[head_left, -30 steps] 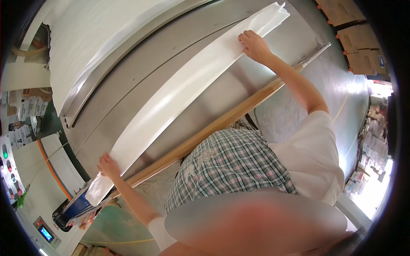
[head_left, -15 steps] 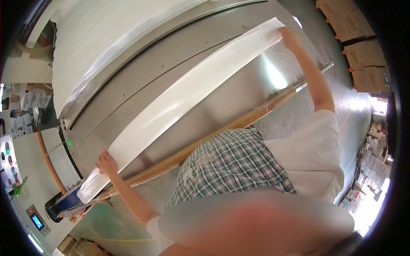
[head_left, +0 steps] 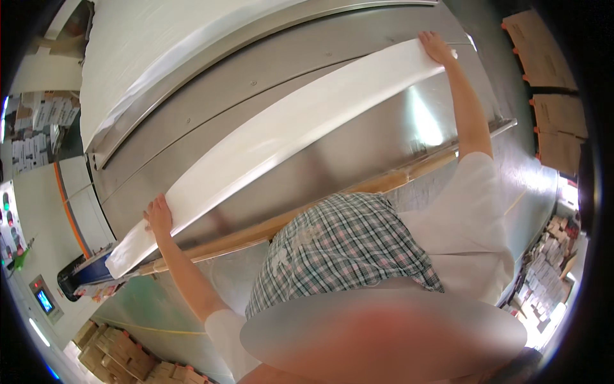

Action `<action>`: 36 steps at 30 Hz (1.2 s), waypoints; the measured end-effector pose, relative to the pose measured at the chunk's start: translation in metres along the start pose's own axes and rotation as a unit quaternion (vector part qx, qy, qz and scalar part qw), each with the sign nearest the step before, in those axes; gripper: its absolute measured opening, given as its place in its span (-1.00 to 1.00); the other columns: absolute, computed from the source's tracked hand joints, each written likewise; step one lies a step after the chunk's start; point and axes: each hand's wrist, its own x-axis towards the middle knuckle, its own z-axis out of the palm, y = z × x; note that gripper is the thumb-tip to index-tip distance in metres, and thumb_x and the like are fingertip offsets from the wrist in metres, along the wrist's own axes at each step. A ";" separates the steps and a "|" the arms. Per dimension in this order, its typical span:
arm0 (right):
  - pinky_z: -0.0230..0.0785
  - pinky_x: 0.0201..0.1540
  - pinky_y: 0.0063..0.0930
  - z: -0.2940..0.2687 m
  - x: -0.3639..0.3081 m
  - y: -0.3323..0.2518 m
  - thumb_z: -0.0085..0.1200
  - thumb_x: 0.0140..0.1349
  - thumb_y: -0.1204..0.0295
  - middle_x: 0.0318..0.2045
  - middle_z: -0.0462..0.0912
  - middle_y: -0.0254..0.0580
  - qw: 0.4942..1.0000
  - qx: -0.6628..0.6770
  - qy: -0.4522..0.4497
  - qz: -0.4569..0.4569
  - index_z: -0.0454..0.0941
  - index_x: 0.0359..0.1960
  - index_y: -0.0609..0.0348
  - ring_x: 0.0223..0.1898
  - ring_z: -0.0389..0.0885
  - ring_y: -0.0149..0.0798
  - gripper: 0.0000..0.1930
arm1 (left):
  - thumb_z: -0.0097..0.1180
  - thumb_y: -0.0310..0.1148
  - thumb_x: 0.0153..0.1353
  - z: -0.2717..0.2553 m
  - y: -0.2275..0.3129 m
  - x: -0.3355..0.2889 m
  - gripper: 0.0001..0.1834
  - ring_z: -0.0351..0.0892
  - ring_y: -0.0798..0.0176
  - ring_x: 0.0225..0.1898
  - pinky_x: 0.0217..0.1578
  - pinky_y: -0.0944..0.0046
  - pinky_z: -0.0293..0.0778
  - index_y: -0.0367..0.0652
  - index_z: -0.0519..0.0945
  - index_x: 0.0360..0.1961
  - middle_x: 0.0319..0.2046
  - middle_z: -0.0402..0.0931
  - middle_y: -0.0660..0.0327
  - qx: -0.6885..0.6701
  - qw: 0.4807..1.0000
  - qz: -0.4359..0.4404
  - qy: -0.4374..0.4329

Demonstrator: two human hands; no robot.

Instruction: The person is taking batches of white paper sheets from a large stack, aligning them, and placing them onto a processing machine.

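A long, glossy white strip of folded sheet material (head_left: 268, 144) lies slantwise across a brushed metal table (head_left: 358, 150), from lower left to upper right. Near its left end, my left hand (head_left: 158, 217) grips the strip at its far edge, the fingers bent over it. At the right end my right hand (head_left: 437, 48) reaches across the strip, its fingertips curled over the far edge. Both arms are stretched wide apart. What lies under my palms is hidden.
Beyond a raised metal rail (head_left: 211, 67) lies a wide white sheet (head_left: 166, 38). A brown-edged board (head_left: 256, 233) runs along the table's near side, by my checked apron (head_left: 339, 249). Control panels (head_left: 45, 299) stand at left; stacked cartons (head_left: 556, 115) stand at right.
My right hand has gone from pinching the strip's right end to lying over it, at the far edge. The strip looks broader there. The whole view has shifted slightly.
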 end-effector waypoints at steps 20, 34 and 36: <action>0.15 0.07 -0.38 0.001 -0.095 -0.075 -0.05 0.16 0.25 -0.06 0.42 -0.07 0.858 0.225 -0.366 -0.282 0.26 0.09 0.20 -0.01 0.36 -0.20 -0.52 | -0.19 0.03 0.16 0.024 -0.063 -0.026 -0.54 -0.07 -0.03 0.27 0.07 -0.41 -0.06 0.18 0.36 0.07 0.22 0.06 0.09 -0.051 0.969 0.014 0.243; 0.30 -0.14 -0.48 -0.046 -0.208 -0.263 0.24 -0.05 0.26 -0.20 0.47 -0.28 0.712 0.256 -0.555 -0.347 0.32 0.02 0.26 -0.20 0.42 -0.38 -0.40 | -0.02 -0.10 0.08 0.046 -0.051 -0.108 -0.54 0.11 0.06 0.22 0.21 -0.13 -0.19 0.01 0.43 0.02 0.15 0.21 0.09 -0.198 0.911 0.137 0.334; 0.30 -0.15 -0.50 -0.048 -0.202 -0.265 0.25 -0.05 0.26 -0.19 0.48 -0.25 0.708 0.235 -0.581 -0.327 0.32 0.01 0.29 -0.20 0.42 -0.39 -0.39 | -0.02 -0.11 0.08 0.048 -0.047 -0.108 -0.56 0.12 0.06 0.21 0.21 -0.13 -0.18 0.01 0.44 0.00 0.13 0.23 0.09 -0.202 0.908 0.131 0.342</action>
